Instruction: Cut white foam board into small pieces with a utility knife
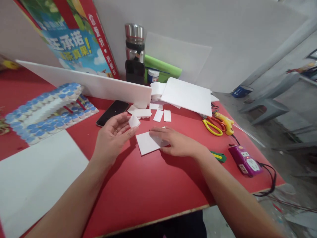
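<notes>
My left hand (114,135) holds a small white piece (134,121) between thumb and fingers, raised over the red table. To its right, my right hand (170,141) lies across a white square board (146,144), its fingers stretched over the board's right part and hiding some of it. Behind my hands, small white rectangles (158,115) lie on the table, two of them side by side. A few more white strips (142,113) overlap beside a black phone (112,112).
A blue-and-white decorated model (55,110) and a large white sheet (42,178) occupy the left. Behind stand a steel bottle (135,49) and stacked white boards (188,96). Yellow-handled scissors (212,128), a yellow glue gun (225,123), a green cutter (219,156) and a purple box (245,160) lie right.
</notes>
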A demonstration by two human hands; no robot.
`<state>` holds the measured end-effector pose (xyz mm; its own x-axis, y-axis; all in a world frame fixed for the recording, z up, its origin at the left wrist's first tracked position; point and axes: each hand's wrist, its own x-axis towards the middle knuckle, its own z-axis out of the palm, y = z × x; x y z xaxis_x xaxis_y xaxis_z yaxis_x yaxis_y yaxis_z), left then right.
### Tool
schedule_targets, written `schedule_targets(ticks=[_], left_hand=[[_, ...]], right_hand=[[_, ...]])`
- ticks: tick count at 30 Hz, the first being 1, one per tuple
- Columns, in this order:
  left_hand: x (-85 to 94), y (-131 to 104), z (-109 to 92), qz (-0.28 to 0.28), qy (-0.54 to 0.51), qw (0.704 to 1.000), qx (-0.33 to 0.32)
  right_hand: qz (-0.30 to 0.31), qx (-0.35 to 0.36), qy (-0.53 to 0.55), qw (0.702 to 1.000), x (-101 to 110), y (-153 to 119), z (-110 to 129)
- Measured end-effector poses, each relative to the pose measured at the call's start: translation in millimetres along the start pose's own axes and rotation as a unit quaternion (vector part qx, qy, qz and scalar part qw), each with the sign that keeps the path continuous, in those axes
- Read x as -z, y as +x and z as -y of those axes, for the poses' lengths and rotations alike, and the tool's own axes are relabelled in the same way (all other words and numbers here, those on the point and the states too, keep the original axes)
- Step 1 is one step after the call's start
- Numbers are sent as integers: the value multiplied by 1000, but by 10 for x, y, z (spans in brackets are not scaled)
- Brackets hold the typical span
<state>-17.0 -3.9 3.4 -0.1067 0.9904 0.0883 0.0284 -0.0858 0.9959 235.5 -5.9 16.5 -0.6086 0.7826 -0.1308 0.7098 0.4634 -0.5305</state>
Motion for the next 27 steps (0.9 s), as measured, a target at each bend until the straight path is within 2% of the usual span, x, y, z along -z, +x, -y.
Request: schedule_targets(ticks=[4, 5, 7, 9, 11, 14, 18, 27], left_hand=[[138, 71, -41, -25, 4, 999, -34], [175, 80, -46, -5, 24, 999, -31], [231, 66, -52, 74, 91, 993, -12], [243, 7, -51, 156, 175, 972, 0], [206, -75, -43, 192, 248, 949, -11], [99, -176, -19, 205, 319, 923, -62], [-2, -214, 42, 229, 337, 909, -91], [44, -185, 112, 214, 376, 894, -119]], right_hand=[[-9, -9, 22, 1000, -19, -65, -79], [-13, -6, 23, 1000, -27, -70, -85], [-20, 5, 24, 1000, -41, -73, -88], [-27, 16, 22, 999, -48, -74, -86], [-38, 21, 15, 999, -48, -75, -84], [-52, 18, 4, 998, -39, -78, -88], [-49, 21, 1, 999, -36, -80, -109], [-54, 29, -4, 998, -55, -81, -140]])
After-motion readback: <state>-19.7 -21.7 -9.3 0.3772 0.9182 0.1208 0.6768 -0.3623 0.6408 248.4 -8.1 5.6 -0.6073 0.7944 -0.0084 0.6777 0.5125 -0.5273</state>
